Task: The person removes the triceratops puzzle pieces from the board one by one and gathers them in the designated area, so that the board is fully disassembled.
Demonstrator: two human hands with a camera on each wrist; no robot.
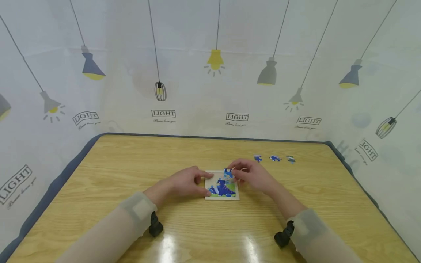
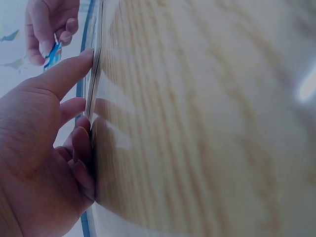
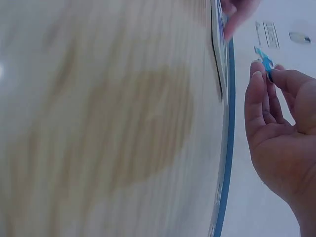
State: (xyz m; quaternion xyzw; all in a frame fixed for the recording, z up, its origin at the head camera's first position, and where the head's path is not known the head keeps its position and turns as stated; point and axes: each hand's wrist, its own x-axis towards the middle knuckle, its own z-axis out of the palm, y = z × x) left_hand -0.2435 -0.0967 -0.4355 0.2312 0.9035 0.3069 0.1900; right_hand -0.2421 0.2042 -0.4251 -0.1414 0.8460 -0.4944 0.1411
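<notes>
A square puzzle board (image 1: 222,198) with a light frame lies on the table, partly filled with a blue dinosaur picture. My left hand (image 1: 189,181) rests at its left side, thumb and index finger extended onto the frame. In the left wrist view the left thumb (image 2: 69,74) presses at the board's edge, other fingers bent beside it. Above the board's upper right part, my right hand (image 1: 251,175) pinches a blue puzzle piece (image 1: 227,172) between thumb and fingertips. The right wrist view shows this puzzle piece (image 3: 265,61) tilted and raised off the board (image 3: 220,54).
Three loose puzzle pieces lie in a row behind the right hand: one at left (image 1: 258,158), a middle piece (image 1: 275,158) and one at right (image 1: 291,159). The wooden table (image 1: 131,160) ends at a dark edge against a lamp-printed wall covering (image 1: 190,120).
</notes>
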